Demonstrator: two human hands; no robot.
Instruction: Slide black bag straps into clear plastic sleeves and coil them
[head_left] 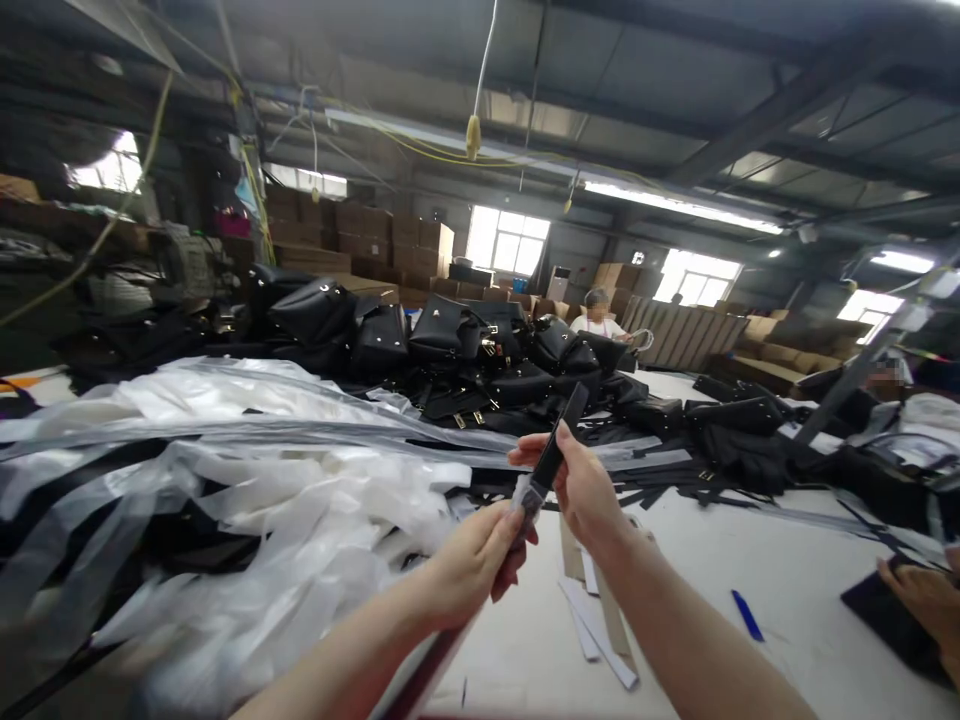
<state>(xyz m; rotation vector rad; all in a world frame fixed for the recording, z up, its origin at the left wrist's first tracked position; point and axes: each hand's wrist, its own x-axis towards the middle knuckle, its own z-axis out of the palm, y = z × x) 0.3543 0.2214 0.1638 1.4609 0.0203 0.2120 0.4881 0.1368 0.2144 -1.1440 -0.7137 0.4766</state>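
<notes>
A long black strap (550, 462) runs diagonally up between my hands, its bare end pointing away from me. Clear plastic film is bunched around it lower down. My left hand (474, 556) is closed around the film-covered part of the strap. Higher up, my right hand (583, 488) pinches the bare part between thumb and fingers, some fingers extending behind it. The lower length of the strap trails toward the bottom edge of the view, where it blurs.
A heap of clear plastic sleeves (315, 510) covers the left of the white table (697, 590). Black bags (442, 330) are piled behind. Paper strips (592, 625) and a blue tool (747, 614) lie on the right. A co-worker's hand (926, 605) holds dark material at the right edge.
</notes>
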